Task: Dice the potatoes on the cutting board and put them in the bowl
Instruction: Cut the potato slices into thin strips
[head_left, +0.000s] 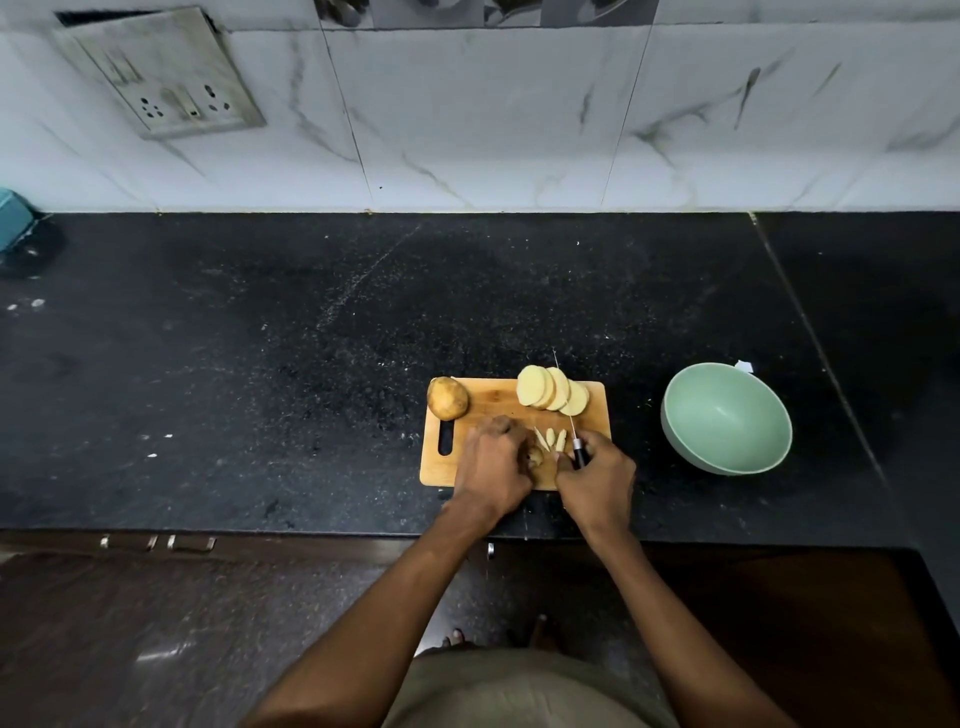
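1. Two hands are seen over the cutting board (488, 395): the left hand (493, 462) is curled onto a potato piece (534, 456), and the knife (578, 447) handle is gripped by the right hand (597, 478)
2. Thin strips (551, 440) are laid between the hands
3. Round slices (551, 391) are fanned at the board's far edge, a whole potato (447, 397) at its far-left corner
4. The green bowl (727, 418) is set right of the board

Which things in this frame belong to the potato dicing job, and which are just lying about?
Part of the job:
- cutting board
- whole potato
- potato slices
- cut strips
- potato piece under the left hand
- knife in the right hand
- green bowl

Lying about:
- wall socket
- teal object at the counter's left edge
- white scrap behind the bowl
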